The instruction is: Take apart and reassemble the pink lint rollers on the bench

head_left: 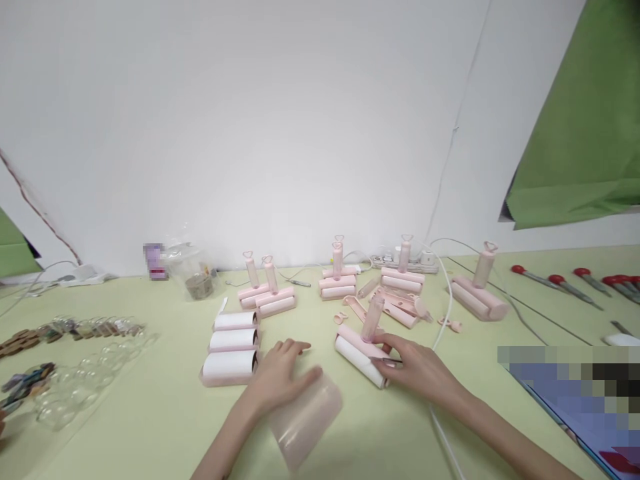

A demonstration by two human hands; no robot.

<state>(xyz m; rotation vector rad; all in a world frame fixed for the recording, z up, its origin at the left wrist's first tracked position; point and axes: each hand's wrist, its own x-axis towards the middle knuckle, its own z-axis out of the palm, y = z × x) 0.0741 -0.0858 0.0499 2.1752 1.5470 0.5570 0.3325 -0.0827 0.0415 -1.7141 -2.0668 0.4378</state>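
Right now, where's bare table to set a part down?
Open: the table between the clear plastic domes and the three white rolls. Smaller: past the left hand, between those rolls and the roller at the right hand. Crowded: back middle, with pink rollers and loose pink parts.

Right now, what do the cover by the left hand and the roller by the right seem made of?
Cover: probably plastic, translucent and glossy, with bright streaks along its curve. Roller: likely moulded plastic, satin, evenly pink. Its roll: probably paper, flat white and matt; coating can't be told.

Left grip [277, 375] at translucent cover [309, 421]; right grip [419, 368] holding tool [393, 361] at pink roller [358, 355].
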